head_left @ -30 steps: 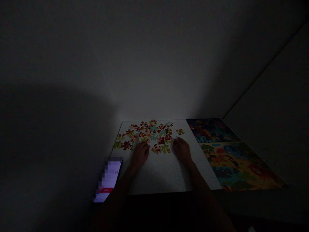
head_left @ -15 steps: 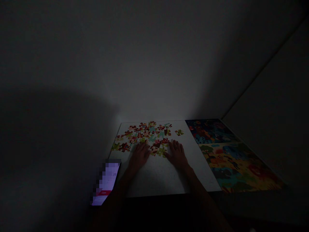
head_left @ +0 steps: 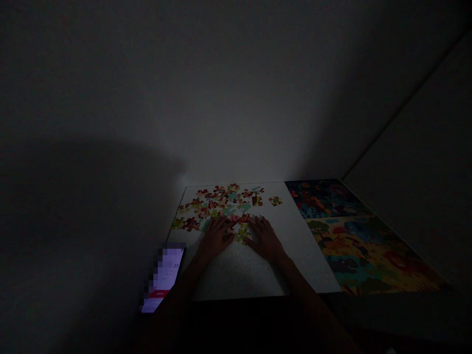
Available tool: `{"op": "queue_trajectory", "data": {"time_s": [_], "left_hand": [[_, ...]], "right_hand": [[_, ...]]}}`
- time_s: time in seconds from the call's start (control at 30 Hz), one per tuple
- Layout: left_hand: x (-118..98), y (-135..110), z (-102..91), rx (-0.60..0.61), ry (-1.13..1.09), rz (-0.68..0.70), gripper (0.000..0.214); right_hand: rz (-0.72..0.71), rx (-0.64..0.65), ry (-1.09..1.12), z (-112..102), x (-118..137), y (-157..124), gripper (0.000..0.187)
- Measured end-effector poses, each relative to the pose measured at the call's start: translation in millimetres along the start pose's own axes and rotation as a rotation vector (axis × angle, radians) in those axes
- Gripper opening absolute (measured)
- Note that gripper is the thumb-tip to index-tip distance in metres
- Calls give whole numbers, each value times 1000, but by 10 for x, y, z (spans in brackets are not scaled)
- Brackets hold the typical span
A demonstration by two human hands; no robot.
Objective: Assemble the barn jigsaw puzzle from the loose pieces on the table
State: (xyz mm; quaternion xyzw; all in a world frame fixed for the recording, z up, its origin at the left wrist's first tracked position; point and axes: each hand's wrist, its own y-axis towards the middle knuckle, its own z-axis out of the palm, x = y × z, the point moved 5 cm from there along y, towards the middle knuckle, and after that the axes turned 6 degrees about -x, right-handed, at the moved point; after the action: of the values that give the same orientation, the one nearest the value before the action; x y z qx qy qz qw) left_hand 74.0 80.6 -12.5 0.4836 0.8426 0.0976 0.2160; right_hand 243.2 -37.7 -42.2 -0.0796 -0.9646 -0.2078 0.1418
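Loose jigsaw puzzle pieces (head_left: 221,199) in red, green, pink and pale teal lie scattered over the white tabletop (head_left: 236,275). My left hand (head_left: 214,238) rests palm down at the near edge of the pile, its fingers stretched out over some pieces. Opposite it, my right hand (head_left: 266,240) also lies flat with fingers spread, touching the pile's right side. Between the two hands sit a few green and red puzzle pieces (head_left: 242,232). What lies beneath the fingers is hidden.
On the right are two pictures, a dark blue one (head_left: 324,199) and a yellow animal scene (head_left: 368,255). A lit phone (head_left: 167,270) stands left of my left forearm. One piece (head_left: 276,200) lies apart. A wall (head_left: 236,123) rises behind the table.
Both hands have moved closer together, my right hand shifting left and my left hand slightly right. The pieces between them are bunched more tightly and a little nearer to me.
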Motion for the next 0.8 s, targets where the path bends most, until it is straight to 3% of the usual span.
{"op": "queue_trajectory", "data": {"time_s": [0.27, 0.53, 0.6, 0.8], "left_hand": [[23, -6, -29, -56, -38, -19, 32], [32, -1, 42, 49, 9, -14, 53], [40, 0, 45, 63, 21, -23, 53], [43, 1, 6, 8, 25, -13, 48]], "right_hand": [[-79, 24, 38, -114, 91, 16, 58], [-153, 137, 110, -38, 107, 153, 62], [-113, 100, 111, -23, -51, 299, 59], [268, -41, -109, -176, -921, 706, 54]]}}
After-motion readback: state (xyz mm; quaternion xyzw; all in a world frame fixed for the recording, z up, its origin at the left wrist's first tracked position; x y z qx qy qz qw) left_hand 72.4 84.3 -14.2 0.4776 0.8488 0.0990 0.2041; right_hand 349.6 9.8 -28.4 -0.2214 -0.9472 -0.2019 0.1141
